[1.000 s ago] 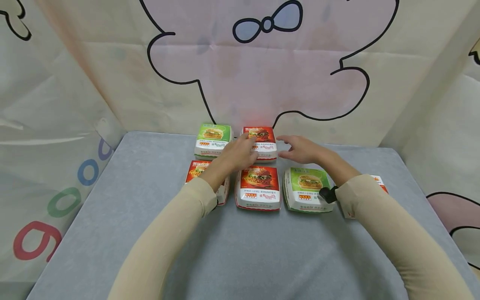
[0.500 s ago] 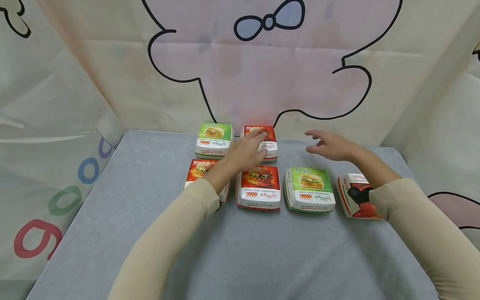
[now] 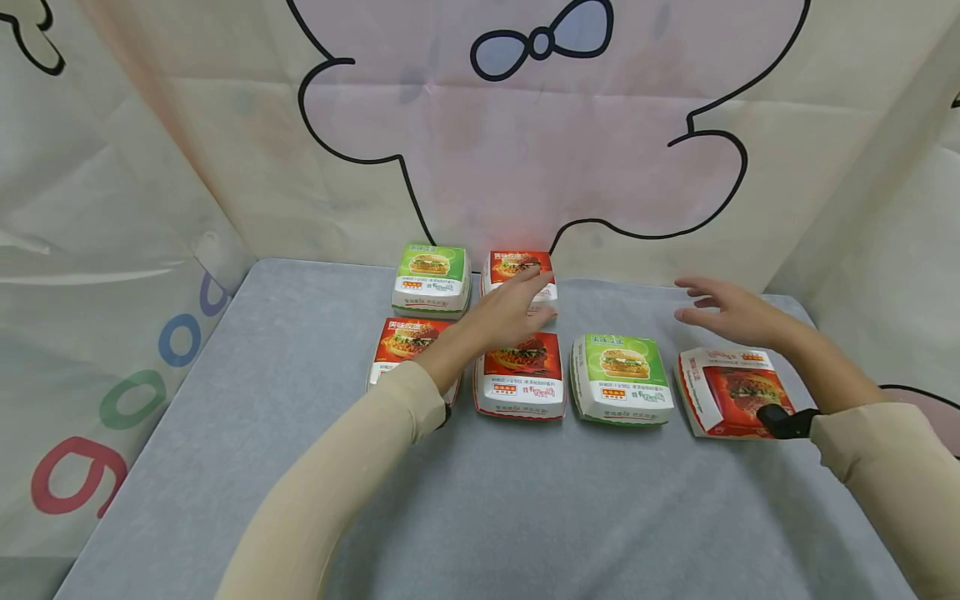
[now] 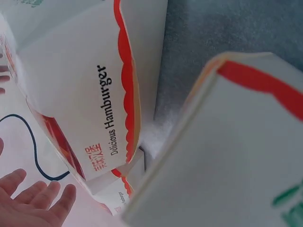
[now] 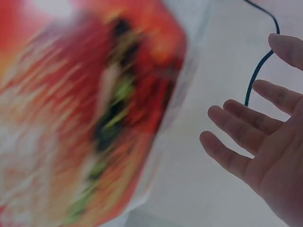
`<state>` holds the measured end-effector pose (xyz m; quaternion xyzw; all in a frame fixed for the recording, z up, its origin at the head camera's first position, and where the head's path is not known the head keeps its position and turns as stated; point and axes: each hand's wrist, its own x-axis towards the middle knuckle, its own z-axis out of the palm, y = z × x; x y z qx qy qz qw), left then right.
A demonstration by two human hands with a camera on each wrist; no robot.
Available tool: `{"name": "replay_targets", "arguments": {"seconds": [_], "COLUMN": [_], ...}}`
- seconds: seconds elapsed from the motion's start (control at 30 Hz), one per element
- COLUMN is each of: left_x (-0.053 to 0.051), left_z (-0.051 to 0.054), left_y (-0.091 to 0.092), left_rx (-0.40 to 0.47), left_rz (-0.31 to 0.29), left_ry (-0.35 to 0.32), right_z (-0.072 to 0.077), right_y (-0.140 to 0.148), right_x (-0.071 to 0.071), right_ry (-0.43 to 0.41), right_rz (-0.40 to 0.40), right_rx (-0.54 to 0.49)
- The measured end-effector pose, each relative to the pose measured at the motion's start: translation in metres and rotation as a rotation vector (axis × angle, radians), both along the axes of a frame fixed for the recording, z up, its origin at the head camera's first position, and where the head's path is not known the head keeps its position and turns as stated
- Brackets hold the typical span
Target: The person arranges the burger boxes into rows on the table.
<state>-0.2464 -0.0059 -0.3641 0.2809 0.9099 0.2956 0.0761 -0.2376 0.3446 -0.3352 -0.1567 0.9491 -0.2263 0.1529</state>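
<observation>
Several hamburger boxes stand in two rows on the table. My left hand [image 3: 507, 315] hovers over the gap between the back red box [image 3: 517, 262] and the front middle red box [image 3: 521, 390], fingers extended, holding nothing. Its arm partly covers the front left red box [image 3: 405, 337]. My right hand [image 3: 731, 312] is in the air behind the rightmost red box [image 3: 738, 396], which lies turned sideways; its fingers are spread and hold nothing. In the right wrist view that hand [image 5: 270, 137] is apart from a blurred red box face [image 5: 94, 118].
A green box [image 3: 430, 271] stands at the back left, and another green box [image 3: 622, 379] sits in the front row. A grey cloth [image 3: 480, 517] covers the table. Behind it hangs a printed fabric wall [image 3: 525, 167], with side sheets at left and right.
My right hand has moved right, away from the back red box to behind the rightmost box. My left hand has shifted slightly right and toward me. The boxes stay in place.
</observation>
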Motion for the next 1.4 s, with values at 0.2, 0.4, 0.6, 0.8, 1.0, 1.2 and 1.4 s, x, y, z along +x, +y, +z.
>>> {"name": "replay_targets", "arguments": {"seconds": [0.2,0.4,0.6,0.8,1.0,1.2,1.4], "left_x": [0.002,0.005,0.007,0.007,0.007,0.007,0.008], "left_z": [-0.001,0.001,0.0,0.0,0.0,-0.001,-0.001], "left_y": [0.002,0.005,0.004,0.004,0.004,0.006,0.008], "left_rx": [0.014,-0.017,-0.02,-0.003,0.007,0.004,0.018], "left_rz": [-0.024,-0.027,-0.029,-0.049,-0.062,-0.066,-0.07], "left_ry": [-0.016,-0.062,-0.057,-0.048,-0.057,-0.063,-0.086], "right_z": [-0.009,-0.015,-0.019,-0.023,-0.029,-0.031,-0.033], "right_y": [0.027,0.047,0.063,0.075,0.081,0.082,0.079], "right_x": [0.01,0.024,0.036,0.045,0.049,0.05,0.051], "right_ry": [-0.023,-0.023,-0.07,-0.116,-0.102,-0.093,-0.089], "right_rz": [-0.037,-0.052,-0.05,-0.034,-0.034,-0.063,-0.102], "right_rx": [-0.006,0.009,0.023,0.004,0.003,-0.001,-0.003]}}
